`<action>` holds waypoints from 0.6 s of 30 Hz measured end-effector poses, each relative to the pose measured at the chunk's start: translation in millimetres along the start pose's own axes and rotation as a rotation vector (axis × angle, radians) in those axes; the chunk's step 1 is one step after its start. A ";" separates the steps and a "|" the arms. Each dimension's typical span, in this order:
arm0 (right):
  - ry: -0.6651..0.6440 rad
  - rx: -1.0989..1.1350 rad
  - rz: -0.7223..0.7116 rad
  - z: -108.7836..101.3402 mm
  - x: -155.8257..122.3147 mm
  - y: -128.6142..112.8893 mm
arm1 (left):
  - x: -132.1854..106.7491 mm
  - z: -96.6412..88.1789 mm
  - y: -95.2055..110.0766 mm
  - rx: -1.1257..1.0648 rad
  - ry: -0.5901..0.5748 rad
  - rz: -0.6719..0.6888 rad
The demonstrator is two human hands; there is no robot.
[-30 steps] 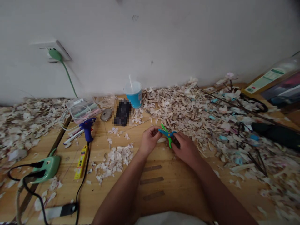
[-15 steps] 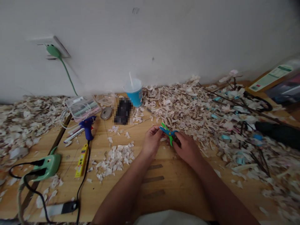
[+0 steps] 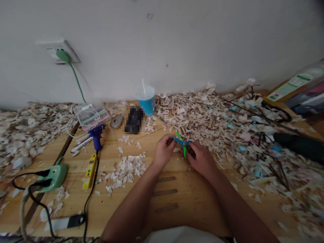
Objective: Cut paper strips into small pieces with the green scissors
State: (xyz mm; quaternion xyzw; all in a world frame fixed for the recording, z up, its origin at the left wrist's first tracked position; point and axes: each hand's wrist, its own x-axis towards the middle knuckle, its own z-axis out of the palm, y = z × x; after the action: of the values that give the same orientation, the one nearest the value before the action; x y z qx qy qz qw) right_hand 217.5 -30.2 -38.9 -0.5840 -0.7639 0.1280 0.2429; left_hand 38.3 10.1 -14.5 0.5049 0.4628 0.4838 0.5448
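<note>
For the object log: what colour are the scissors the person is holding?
Blue and green; the scissors show best in the head view.

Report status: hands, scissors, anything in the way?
Right hand grips blue-green scissors. Left hand pinched at blade tips, contents unclear. Pale flakes heaped just behind.

My left forearm (image 3: pixel 136 202) and right forearm (image 3: pixel 235 209) run up from the bottom edge and angle in toward each other. My left hand (image 3: pixel 164 150) is curled with its back toward me, thumb and fingertips pinched together on its right side. My right hand (image 3: pixel 201 159) sits just beside it, slightly nearer me, knuckles up, fingers closed in. The fingertips of both nearly meet. Both wrists are roughly straight.
</note>
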 end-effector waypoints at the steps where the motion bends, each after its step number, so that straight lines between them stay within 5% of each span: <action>1: 0.001 -0.001 -0.003 0.2 -0.1 0.3 | 0.0 -0.7 -0.6 0.035 0.002 0.016; 18: -0.007 -0.020 -0.004 -0.8 -0.5 -1.5 | 4.7 -20.3 7.1 0.428 -0.137 0.243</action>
State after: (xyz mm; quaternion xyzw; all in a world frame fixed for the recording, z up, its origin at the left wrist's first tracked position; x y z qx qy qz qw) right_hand 216.8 -31.2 -37.6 -0.5846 -0.7670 0.1218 0.2348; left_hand 18.3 17.0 -8.7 0.6921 0.4526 0.4017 0.3934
